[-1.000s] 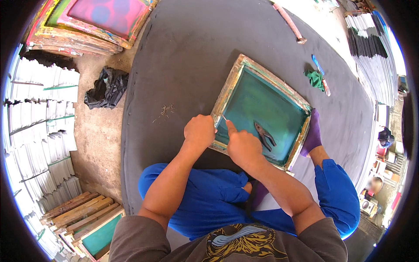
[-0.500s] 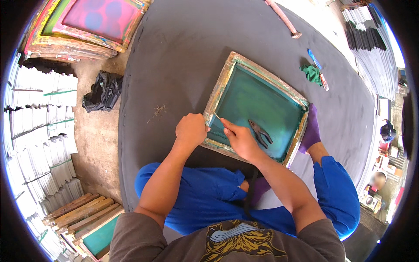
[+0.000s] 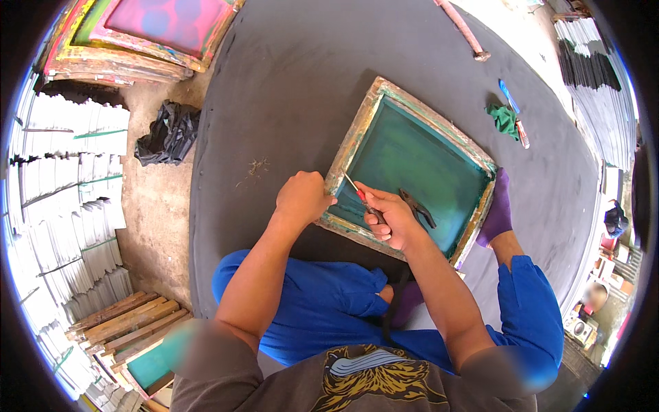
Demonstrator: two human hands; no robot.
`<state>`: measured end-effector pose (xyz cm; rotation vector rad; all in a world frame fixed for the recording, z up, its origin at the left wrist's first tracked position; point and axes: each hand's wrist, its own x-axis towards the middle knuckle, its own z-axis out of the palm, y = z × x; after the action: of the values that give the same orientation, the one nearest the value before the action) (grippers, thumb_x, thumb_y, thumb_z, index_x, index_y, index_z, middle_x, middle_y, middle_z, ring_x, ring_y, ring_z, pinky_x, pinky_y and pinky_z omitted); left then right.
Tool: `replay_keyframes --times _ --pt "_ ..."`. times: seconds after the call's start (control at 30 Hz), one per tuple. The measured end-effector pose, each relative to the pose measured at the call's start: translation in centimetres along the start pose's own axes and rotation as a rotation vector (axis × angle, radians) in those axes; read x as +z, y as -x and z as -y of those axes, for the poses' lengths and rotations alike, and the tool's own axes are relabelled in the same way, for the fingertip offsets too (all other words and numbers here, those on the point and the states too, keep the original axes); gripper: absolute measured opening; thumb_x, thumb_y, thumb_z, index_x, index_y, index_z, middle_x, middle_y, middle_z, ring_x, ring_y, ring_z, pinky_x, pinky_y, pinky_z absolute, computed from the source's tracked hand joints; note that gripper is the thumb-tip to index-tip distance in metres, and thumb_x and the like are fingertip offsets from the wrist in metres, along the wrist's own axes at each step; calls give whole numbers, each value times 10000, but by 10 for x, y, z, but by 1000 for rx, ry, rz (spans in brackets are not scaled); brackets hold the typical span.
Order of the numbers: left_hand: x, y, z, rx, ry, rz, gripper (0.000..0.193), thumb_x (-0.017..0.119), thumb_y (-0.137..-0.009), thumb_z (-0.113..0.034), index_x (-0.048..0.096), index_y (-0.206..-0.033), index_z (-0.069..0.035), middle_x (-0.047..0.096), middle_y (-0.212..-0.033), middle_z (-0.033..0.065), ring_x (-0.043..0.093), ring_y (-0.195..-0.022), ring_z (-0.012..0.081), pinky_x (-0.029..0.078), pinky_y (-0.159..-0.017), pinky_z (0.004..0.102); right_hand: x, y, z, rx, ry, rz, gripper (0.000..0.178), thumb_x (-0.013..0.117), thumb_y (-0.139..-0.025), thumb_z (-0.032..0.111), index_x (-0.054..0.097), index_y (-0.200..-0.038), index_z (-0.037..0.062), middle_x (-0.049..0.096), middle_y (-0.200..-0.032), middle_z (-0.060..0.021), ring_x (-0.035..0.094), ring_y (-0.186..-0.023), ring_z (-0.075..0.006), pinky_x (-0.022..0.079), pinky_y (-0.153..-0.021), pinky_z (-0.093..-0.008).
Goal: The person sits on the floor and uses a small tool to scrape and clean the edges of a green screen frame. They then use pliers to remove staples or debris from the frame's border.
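A wooden screen-printing frame with green mesh lies tilted on the dark table in front of me. My left hand is closed around its left edge, the thumb resting on the wood. In my right hand is a screwdriver with a red and black handle. Its thin metal shaft points up and left, toward the inner side of that same edge; whether the tip touches the wood I cannot tell. A pair of dark pliers rests on the mesh, just right of my right hand.
Beyond the frame lie a hammer, a green cloth and a blue tool. Small scraps sit left of the frame. Left of the table are a black plastic bag and stacked frames. My sock-covered foot is against the frame's right side.
My right hand has turned and drawn the screwdriver back from the frame's left edge, showing more of its handle. The left hand keeps its hold. The whole view has shifted slightly.
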<state>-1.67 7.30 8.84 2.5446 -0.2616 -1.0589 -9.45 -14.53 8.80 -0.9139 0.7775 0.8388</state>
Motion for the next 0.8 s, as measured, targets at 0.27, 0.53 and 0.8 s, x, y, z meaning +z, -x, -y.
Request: replay_keyframes --times 0.27,0.53,0.8 --pt "0 8 1 -28 -31 15 393 876 -818 -302 781 -1019 22 759 -1004 264 751 -983 428 611 -851 488 2 -4 -41 -795 1072 -286 374 601 -1073 234 643 -1428 121 730 -1258 -205 764 -868 -364 577 -817 -425" --pt "10 3 5 6 36 -58 423 891 -774 -343 785 -946 28 749 -951 274 745 -947 448 602 -827 503 29 14 -24 -593 1407 -451 402 584 -1039 244 629 -1432 174 745 -917 -244 719 -864 -471 566 -775 -581" --pt "18 4 -2 36 -74 -15 348 844 -847 -295 789 -1026 -2 758 -1023 259 748 -997 431 607 -853 501 54 14 -9 -423 1580 -434 432 558 -1027 199 603 -1449 124 736 -910 -262 726 -844 -470 582 -782 -582"
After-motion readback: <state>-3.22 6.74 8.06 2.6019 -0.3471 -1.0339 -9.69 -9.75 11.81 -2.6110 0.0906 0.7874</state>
